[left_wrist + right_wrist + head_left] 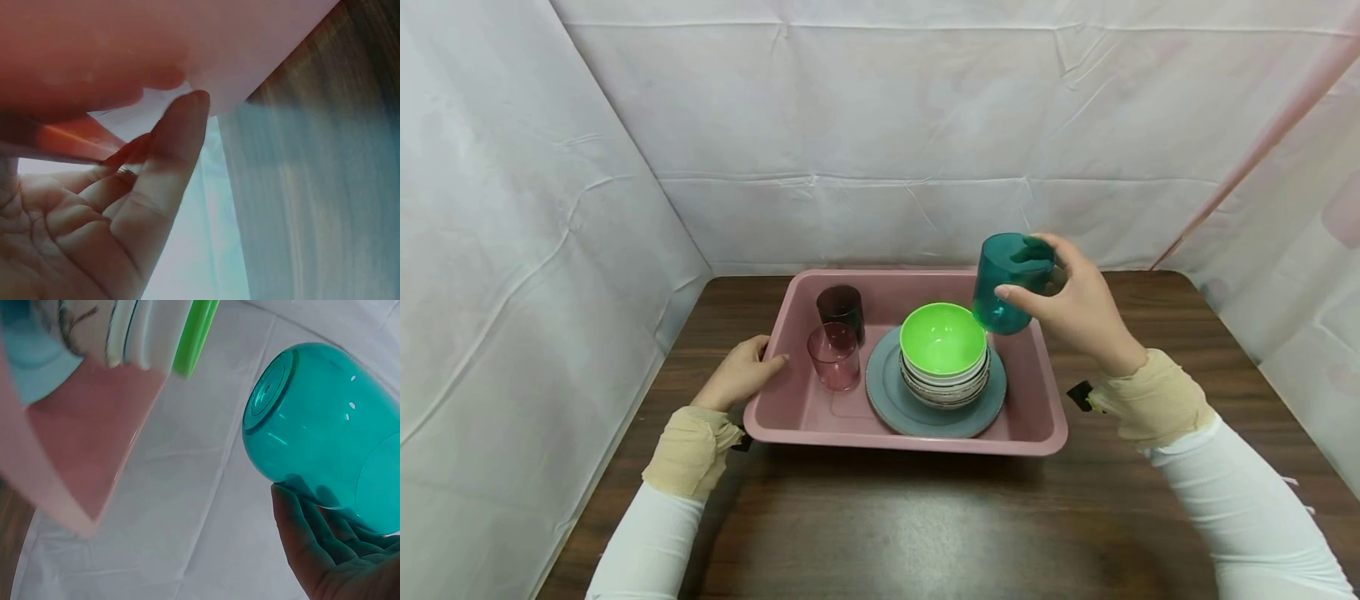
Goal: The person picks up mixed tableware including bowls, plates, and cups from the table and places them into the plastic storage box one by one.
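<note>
My right hand (1078, 312) holds a teal plastic cup (996, 304) above the right back part of a pink tub (910, 444), thumb on the near side and fingers around the far side. Seen from the right wrist, the cup (319, 425) is tilted with its base toward the tub. At the tub's left rim my left hand (739, 373) grips the edge; its palm and fingers show under the rim in the left wrist view. Inside the tub, a bright green bowl (943, 337) tops a stack of pale bowls (946, 393) on a blue-grey plate (883, 396).
A clear pink cup (837, 371) and a dark cup (841, 307) stand in the tub's left part, left of the plate. The tub rests on a dark wooden table (910, 525). White sheeting (865, 125) hangs behind and at both sides.
</note>
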A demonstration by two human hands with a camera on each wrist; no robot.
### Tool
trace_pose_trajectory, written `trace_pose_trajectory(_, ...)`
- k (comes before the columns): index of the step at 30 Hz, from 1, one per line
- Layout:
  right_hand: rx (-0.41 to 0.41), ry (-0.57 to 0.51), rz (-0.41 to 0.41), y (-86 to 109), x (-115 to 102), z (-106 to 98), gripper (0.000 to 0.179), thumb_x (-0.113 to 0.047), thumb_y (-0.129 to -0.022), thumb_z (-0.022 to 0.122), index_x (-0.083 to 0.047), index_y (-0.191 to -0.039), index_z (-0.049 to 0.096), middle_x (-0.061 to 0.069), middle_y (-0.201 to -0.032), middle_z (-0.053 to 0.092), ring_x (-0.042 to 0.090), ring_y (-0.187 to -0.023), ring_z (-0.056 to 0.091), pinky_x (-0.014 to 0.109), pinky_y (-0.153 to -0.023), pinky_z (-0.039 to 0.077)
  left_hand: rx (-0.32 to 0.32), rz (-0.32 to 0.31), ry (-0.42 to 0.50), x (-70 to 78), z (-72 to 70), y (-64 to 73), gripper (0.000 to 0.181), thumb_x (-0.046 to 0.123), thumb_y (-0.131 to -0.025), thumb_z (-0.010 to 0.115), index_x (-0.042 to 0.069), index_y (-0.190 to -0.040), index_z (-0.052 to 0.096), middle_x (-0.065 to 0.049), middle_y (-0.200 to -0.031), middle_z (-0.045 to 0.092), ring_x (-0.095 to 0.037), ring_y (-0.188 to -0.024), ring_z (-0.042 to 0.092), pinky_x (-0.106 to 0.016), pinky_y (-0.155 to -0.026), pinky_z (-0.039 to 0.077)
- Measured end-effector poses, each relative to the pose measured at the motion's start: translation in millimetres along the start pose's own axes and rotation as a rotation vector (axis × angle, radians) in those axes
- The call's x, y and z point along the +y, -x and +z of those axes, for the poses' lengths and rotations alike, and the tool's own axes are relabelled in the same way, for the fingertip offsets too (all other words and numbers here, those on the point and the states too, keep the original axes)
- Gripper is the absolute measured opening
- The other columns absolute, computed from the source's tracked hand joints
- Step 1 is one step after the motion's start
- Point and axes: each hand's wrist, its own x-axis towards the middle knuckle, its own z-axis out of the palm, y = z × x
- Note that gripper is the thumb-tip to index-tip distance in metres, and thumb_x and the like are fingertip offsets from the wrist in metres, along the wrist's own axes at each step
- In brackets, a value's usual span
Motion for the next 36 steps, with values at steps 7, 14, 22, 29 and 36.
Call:
trace_pose_trajectory(7,-0.04,0.003,-0.011,3.8,-12,10,0.072,-0.034,-0.081,0.079,-0.018,-0.142,0.045,0.005,-0.128,0.058,0.015,-0.105,0.057,0.026,-0.086,0.046,0.042,0.036,-0.021,17.7,-19.5,9.5,0.059,0.031,-0.098,0.056,-0.005,-0.142,0.038,-0.027,-0.137,0.052,-0.042,-0.12,0.056,-0.051,-0.095,0.05)
trace_pose_trajectory(14,-0.074,-0.058,-0.002,8.0,-20,15,0.069,-0.031,-0.082,0.08,-0.019,-0.141,0.046,0.003,-0.125,0.059,0.018,-0.103,0.06,0.02,-0.08,0.05,0.152,0.156,0.005,70.9,-45.2,25.0,0.068,0.037,-0.098,0.057,0.004,-0.15,0.029,-0.021,-0.147,0.043,-0.041,-0.128,0.051,-0.055,-0.102,0.045)
trace_pose_trajectory(22,-0.111,-0.097,-0.03,10.3,-30,24,0.068,-0.027,-0.082,0.08,-0.017,-0.14,0.046,0.004,-0.126,0.058,0.018,-0.104,0.06,0.023,-0.083,0.052,0.131,0.361,0.191,127.6,-13.4,29.6,0.084,0.031,-0.09,0.071,0.013,-0.155,0.022,-0.011,-0.151,0.039,-0.031,-0.135,0.046,-0.046,-0.11,0.041)
trace_pose_trajectory(29,-0.164,-0.106,-0.093,12.1,-35,35,0.068,-0.024,-0.081,0.08,-0.016,-0.139,0.046,0.005,-0.125,0.059,0.02,-0.097,0.062,0.025,-0.079,0.056,-0.053,0.423,0.254,157.2,19.9,31.8,0.086,0.034,-0.087,0.074,0.024,-0.156,0.022,-0.001,-0.153,0.037,-0.024,-0.137,0.045,-0.042,-0.112,0.039)
trace_pose_trajectory(36,-0.193,-0.088,-0.168,14.7,-40,48,0.07,-0.024,-0.079,0.083,-0.012,-0.138,0.048,0.006,-0.126,0.056,0.021,-0.109,0.052,0.034,-0.081,0.053,-0.132,0.534,0.259,169.6,44.9,29.6,0.092,0.034,-0.083,0.078,0.027,-0.155,0.021,0.003,-0.151,0.039,-0.017,-0.135,0.046,-0.041,-0.112,0.039)
